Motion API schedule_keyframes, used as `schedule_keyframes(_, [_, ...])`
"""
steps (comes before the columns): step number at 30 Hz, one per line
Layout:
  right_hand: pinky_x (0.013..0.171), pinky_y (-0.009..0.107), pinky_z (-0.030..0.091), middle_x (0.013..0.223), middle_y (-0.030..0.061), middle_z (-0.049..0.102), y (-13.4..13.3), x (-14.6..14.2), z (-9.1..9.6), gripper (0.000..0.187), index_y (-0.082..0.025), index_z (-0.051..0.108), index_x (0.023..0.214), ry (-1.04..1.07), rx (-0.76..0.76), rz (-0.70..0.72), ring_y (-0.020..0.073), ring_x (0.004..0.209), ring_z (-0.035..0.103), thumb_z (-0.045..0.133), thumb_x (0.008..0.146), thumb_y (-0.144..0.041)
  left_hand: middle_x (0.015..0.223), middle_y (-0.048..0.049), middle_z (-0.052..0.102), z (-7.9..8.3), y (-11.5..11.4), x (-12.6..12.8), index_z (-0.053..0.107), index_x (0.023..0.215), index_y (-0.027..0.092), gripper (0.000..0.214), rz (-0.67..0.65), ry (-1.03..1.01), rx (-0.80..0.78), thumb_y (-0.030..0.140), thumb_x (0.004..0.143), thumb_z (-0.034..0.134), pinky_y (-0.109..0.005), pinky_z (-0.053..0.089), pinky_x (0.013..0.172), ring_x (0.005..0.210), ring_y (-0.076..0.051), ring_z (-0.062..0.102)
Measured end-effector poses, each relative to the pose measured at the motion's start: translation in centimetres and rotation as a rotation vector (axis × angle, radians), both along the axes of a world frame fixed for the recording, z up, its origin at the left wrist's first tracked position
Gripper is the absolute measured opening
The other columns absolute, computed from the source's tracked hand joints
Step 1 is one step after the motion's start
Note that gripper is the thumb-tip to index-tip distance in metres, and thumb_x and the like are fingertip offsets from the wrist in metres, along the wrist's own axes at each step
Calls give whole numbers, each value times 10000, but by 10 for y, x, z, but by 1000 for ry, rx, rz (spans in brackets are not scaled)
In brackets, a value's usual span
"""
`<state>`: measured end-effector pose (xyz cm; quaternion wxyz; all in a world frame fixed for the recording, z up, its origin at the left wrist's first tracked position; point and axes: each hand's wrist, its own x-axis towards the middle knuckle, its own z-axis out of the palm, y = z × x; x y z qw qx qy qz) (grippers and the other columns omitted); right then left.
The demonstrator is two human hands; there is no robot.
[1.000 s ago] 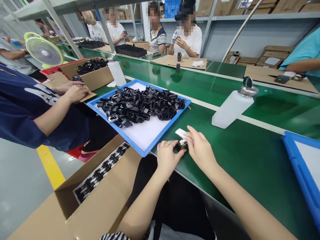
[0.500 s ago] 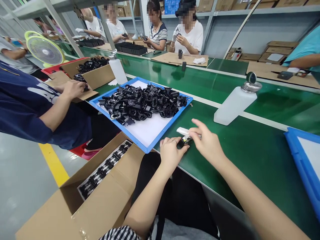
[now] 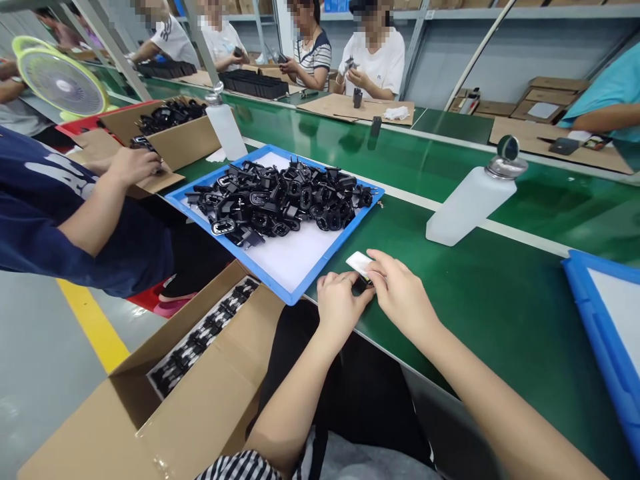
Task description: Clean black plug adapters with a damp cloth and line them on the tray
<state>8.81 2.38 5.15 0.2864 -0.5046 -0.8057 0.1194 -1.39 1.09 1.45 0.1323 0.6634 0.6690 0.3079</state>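
Note:
At the near edge of the green table, my left hand [image 3: 339, 301] is closed around a small black adapter housing [image 3: 358, 287], mostly covered by the fingers. My right hand [image 3: 400, 288] pinches a flat white piece [image 3: 359, 263] that looks like folded cloth, held just above the housing. The fingertips of both hands nearly meet there and hide the housing's open end. Left of my hands, a blue-rimmed tray [image 3: 320, 267] carries a heap of black plug adapters [image 3: 280, 200].
A white pump bottle [image 3: 467, 207] leans in view beyond my right hand; another bottle [image 3: 226, 130] stands behind the tray. A second blue tray [image 3: 595, 320] is at right. An open carton [image 3: 200, 373] holds black parts below left. A co-worker's arm [image 3: 107, 200] is at left.
My right hand has come down and closed in towards the left hand, its raised index finger now bent. The white piece shows more of its flat face. The housing's inside is now mostly covered.

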Motion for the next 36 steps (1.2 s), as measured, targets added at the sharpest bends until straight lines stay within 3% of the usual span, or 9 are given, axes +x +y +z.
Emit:
schedule_keyframes(5, [632, 303, 435, 769, 38, 595, 9, 18, 14, 278, -170, 479, 1008, 21, -120, 81, 188, 726, 539, 371, 752, -158, 748, -11, 613, 0, 0, -1, 592, 757, 198, 221, -39, 8, -25, 392, 658, 557, -357, 324, 761, 747, -175, 474])
schedule_keyframes(10, [621, 301, 441, 720, 5, 605, 25, 25, 19, 250, -163, 474, 962, 311, -200, -107, 166, 635, 554, 429, 718, -196, 909, 6, 602, 0, 0, -2, 579, 861, 235, 261, -71, -16, -24, 389, 650, 574, -364, 312, 778, 791, -174, 474])
schedule_keyframes(15, [669, 302, 430, 764, 10, 611, 11, 14, 12, 265, -180, 473, 984, 111, -136, 105, 177, 748, 553, 362, 743, -176, 727, -20, 604, 0, 0, -2, 598, 725, 183, 236, -58, 23, -25, 405, 667, 544, -357, 320, 762, 737, -172, 470])
schedule_keyframes(19, [696, 320, 424, 815, 2, 615, 4, 24, 16, 270, -202, 453, 1012, 29, -171, 230, 187, 810, 545, 338, 768, -201, 663, -27, 582, 1, 0, -2, 596, 703, 170, 263, -66, 32, -36, 424, 663, 542, -360, 320, 746, 721, -176, 467])
schedule_keyframes(22, [695, 324, 426, 795, -5, 619, 9, 32, 22, 253, -212, 462, 994, 50, -226, 202, 186, 768, 557, 360, 762, -210, 702, -20, 593, 2, 0, -2, 595, 758, 189, 254, -85, 30, -51, 420, 662, 547, -367, 311, 747, 729, -177, 468])
schedule_keyframes(27, [627, 281, 442, 747, -3, 610, 15, 22, 19, 248, -175, 458, 987, 270, -183, -4, 152, 636, 558, 408, 744, -195, 843, -10, 609, 2, 1, -2, 585, 852, 221, 269, -99, 16, -43, 407, 659, 558, -370, 293, 770, 772, -174, 471])
schedule_keyframes(32, [638, 289, 433, 792, 22, 604, 1, 17, 14, 259, -173, 475, 987, 39, -101, 177, 182, 802, 525, 337, 768, -164, 676, -35, 596, 1, 0, -1, 606, 712, 177, 262, -62, 34, -57, 425, 671, 534, -353, 297, 751, 737, -179, 471])
schedule_keyframes(36, [631, 295, 433, 797, 14, 608, 0, 29, 21, 249, -195, 496, 959, -2, -181, 229, 180, 756, 542, 360, 753, -170, 702, -5, 605, 3, -2, -1, 595, 756, 197, 238, -89, 15, -46, 413, 672, 540, -343, 291, 737, 720, -170, 465])
